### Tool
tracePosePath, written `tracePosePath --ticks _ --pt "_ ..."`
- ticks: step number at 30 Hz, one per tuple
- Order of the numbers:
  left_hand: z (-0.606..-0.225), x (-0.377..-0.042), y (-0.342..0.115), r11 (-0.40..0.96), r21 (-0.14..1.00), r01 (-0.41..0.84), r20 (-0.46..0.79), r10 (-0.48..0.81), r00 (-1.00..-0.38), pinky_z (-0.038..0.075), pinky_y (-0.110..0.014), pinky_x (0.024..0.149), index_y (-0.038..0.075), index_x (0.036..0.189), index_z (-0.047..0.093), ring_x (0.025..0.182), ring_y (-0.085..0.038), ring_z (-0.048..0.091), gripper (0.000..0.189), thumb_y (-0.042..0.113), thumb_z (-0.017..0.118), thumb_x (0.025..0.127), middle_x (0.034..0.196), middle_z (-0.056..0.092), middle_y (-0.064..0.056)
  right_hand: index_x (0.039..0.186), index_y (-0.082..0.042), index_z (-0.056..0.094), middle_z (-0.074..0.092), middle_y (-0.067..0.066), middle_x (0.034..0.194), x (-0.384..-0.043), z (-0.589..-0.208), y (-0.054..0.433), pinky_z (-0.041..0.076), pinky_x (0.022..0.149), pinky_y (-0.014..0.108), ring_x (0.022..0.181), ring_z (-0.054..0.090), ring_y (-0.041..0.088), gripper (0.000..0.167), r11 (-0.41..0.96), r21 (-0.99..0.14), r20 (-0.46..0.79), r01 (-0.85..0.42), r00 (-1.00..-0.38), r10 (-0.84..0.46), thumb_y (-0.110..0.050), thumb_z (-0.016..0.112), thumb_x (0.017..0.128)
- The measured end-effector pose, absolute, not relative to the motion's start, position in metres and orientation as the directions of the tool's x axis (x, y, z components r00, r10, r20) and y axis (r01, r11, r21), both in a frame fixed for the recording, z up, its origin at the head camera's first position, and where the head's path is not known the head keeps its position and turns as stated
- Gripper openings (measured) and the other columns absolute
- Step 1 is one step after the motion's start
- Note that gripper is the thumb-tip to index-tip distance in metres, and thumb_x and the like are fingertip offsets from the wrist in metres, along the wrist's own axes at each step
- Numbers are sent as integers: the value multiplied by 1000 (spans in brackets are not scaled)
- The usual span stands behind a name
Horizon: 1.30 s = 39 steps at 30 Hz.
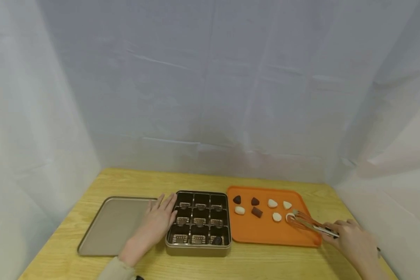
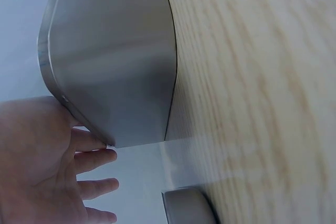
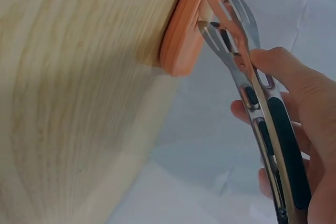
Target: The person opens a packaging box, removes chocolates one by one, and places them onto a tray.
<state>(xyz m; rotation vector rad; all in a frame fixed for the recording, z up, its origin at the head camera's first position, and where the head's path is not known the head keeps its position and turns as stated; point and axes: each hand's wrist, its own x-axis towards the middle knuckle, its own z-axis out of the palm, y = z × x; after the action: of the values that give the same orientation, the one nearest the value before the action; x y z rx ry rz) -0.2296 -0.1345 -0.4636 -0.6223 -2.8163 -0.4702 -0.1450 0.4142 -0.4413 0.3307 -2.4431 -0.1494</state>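
My right hand (image 1: 353,243) grips metal tongs (image 3: 262,108) with dark handle inlays. Their slotted tips are around a round white chocolate (image 1: 290,217) on the orange tray (image 1: 266,235); the head view does not show clearly whether they squeeze it. Against the left rim of a divided metal baking tin (image 1: 198,251) rests my left hand (image 1: 155,223). Its fingers are extended, and the left wrist view shows them touching the tin's edge (image 2: 79,114). A dark round chocolate (image 1: 217,240) lies in the tin's front right compartment.
Other chocolates share the orange tray: white pieces such as an oval one (image 1: 239,210), and dark ones including a rectangular block (image 1: 257,212). Left of the tin, a flat metal tray (image 1: 112,225) lies on the wooden table (image 1: 266,264). White sheeting (image 1: 210,97) surrounds the back and sides.
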Motion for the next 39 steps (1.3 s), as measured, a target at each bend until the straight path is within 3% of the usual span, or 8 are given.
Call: tracePosePath --ticks 3,8,14,18,24,29,34,39 --pt "-464 -230 -135 861 261 436 274 367 -889 24 -72 114 -3 150 44 143 -47 36 53 23 54 106 154 44 -20 81 -17 83 69 -3 69 -144 -439 413 30 35 23 53 51 16 81 967 179 560 -183 -789 -253 -85 40 82" --pt "-465 -231 -135 860 254 443 284 371 -884 23 -72 115 -3 151 44 144 -47 36 53 24 54 106 154 44 -20 89 -18 83 72 2 74 -138 -431 410 24 34 24 50 49 12 49 983 150 496 -108 -852 -169 -63 81 69" --pt "-465 -229 -135 855 268 445 293 367 -883 23 -72 114 -3 149 45 143 -48 37 52 22 56 105 153 46 -21 94 -16 82 75 9 83 -133 -420 404 23 34 22 56 53 19 72 986 120 595 -112 -788 -162 -81 56 81" --pt "-465 -229 -135 855 268 444 293 367 -883 23 -72 114 -3 149 45 143 -48 37 52 21 55 105 153 46 -21 98 -18 81 76 7 87 -133 -413 392 30 33 23 65 60 25 70 985 104 650 -140 -740 -174 -81 55 82" --pt "-466 -231 -134 857 259 445 303 366 -880 24 -72 114 -3 150 45 143 -47 37 52 23 54 105 153 46 -21 97 -18 82 74 3 80 -141 -405 369 35 34 24 63 61 23 79 956 199 731 -217 -617 -292 -80 33 94" --pt "-467 -231 -135 859 256 444 305 364 -880 25 -72 114 -3 150 46 143 -47 38 52 23 54 105 153 47 -21 95 -18 83 73 2 77 -147 -400 348 36 32 24 65 61 22 75 934 229 749 -275 -563 -349 -77 36 96" --pt "-468 -232 -134 858 262 442 300 362 -882 24 -71 115 -2 150 45 143 -47 36 52 24 54 106 154 46 -20 92 -15 82 73 1 77 -153 -395 329 50 42 33 64 60 20 75 915 235 749 -329 -538 -386 -75 38 96" --pt "-467 -232 -135 856 264 444 299 365 -882 25 -71 115 -3 150 44 144 -47 36 52 23 53 106 154 45 -21 92 -15 81 72 -3 75 -159 -387 307 49 42 31 62 57 18 72 872 288 736 -396 -490 -466 -72 37 99"
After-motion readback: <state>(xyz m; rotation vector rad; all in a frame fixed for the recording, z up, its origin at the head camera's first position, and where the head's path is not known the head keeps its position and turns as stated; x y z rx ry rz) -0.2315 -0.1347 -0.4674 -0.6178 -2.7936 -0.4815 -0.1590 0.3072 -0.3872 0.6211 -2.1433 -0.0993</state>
